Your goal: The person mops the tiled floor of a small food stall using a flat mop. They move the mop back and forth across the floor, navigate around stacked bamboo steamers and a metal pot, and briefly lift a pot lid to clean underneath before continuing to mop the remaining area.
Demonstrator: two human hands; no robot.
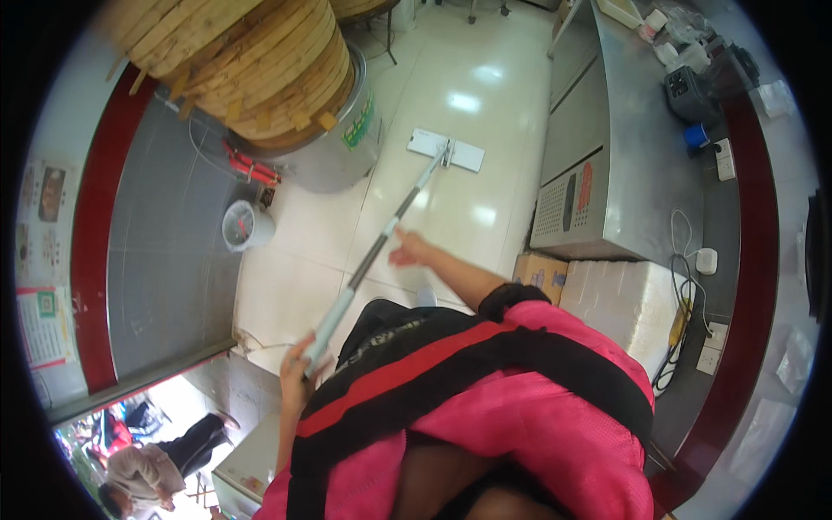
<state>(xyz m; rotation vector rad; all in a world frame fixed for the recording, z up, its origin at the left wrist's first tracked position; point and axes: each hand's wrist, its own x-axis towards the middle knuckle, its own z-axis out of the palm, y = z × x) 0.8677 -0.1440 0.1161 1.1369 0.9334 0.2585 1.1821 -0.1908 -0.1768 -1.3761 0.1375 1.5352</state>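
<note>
A flat mop with a white rectangular head (446, 150) lies against the pale tiled floor, its grey and white telescopic pole running down and left towards me. Near the pole's upper end, my left hand (302, 364) is closed around the light grey grip. My right hand (411, 249) is beside the middle of the pole, blurred, with some fingers extended; whether it touches the pole cannot be told. A black apron with a red stripe (403, 383) covers my front, over pink clothing.
Stacked bamboo steamers (260, 65) stand on a metal drum (338, 159) at the upper left. Below is a lined bin (248, 225). A stainless steel counter unit (578, 169) lines the right, with a foam box (608, 299) and a cardboard box (539, 272). Another person (146, 471) is outside, lower left.
</note>
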